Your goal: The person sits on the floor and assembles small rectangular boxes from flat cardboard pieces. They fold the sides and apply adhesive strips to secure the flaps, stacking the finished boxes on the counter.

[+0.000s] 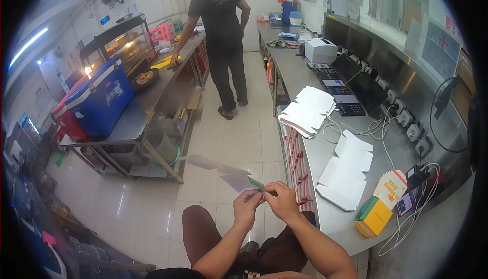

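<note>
Pinching card blank [235,182] at green end, fingers of left hand [246,207] and right hand [282,200] closed; I judge folding step, next needing firm crease.

Left grip [245,209] and right grip [282,201] close together, fingertips [272,189] pinched, bare forearms [321,244] slanting inward

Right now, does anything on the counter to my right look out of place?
Only mildly: the white cords lie in loose, untidy loops across the counter, close to the flat cartons, which looks messy rather than tidied away. I see no clear spill or damage there.
</note>
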`<action>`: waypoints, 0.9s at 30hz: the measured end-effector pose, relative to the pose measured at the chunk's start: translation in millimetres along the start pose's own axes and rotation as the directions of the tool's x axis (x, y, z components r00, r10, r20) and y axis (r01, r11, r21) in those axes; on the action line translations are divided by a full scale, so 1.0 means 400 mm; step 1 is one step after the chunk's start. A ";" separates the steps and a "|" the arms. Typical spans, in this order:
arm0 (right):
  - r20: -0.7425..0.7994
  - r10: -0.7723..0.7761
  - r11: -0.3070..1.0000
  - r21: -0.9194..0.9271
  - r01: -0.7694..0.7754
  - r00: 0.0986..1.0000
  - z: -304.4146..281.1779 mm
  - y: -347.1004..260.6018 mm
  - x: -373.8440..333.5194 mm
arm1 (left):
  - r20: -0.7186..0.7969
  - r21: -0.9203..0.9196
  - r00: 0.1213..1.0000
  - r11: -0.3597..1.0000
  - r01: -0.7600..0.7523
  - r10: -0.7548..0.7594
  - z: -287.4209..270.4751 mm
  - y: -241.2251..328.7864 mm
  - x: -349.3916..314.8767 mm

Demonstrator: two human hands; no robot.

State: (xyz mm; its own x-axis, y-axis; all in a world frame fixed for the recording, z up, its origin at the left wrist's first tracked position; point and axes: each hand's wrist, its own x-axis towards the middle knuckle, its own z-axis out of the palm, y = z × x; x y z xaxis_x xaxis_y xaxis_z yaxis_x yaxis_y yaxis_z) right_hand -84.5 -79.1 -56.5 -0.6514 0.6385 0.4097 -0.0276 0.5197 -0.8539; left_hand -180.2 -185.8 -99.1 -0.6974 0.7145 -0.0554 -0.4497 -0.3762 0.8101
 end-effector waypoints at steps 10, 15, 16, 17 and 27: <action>0.074 0.192 0.963 0.177 -0.202 0.979 0.008 0.002 -0.006 | 0.050 0.276 0.972 0.932 -0.234 0.229 -0.010 0.011 -0.018; 0.090 0.223 0.952 0.193 -0.237 0.971 0.015 0.029 -0.009 | -0.025 0.066 0.996 0.995 -0.081 0.083 -0.022 -0.002 -0.003; 0.071 0.229 0.949 0.204 -0.239 0.971 0.015 0.030 -0.012 | -0.005 -0.009 1.000 1.000 -0.029 0.029 -0.019 0.003 -0.005; 0.051 0.235 0.946 0.215 -0.241 0.971 0.015 0.031 -0.014 | 0.012 -0.046 1.000 0.999 0.016 -0.016 -0.020 0.003 0.000; 0.080 0.119 0.956 0.259 -0.136 0.990 0.001 0.000 -0.006 | 0.133 -0.248 0.987 0.961 0.120 -0.089 -0.023 -0.011 0.008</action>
State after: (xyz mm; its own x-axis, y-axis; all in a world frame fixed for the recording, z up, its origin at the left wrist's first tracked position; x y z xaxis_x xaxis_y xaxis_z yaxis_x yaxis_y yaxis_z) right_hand -83.1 -80.9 -57.7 -0.7090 0.6482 0.2780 -0.1339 0.2633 -0.9554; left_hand -185.9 -187.4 -108.2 -0.5743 0.8172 -0.0492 -0.6546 -0.4223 0.6269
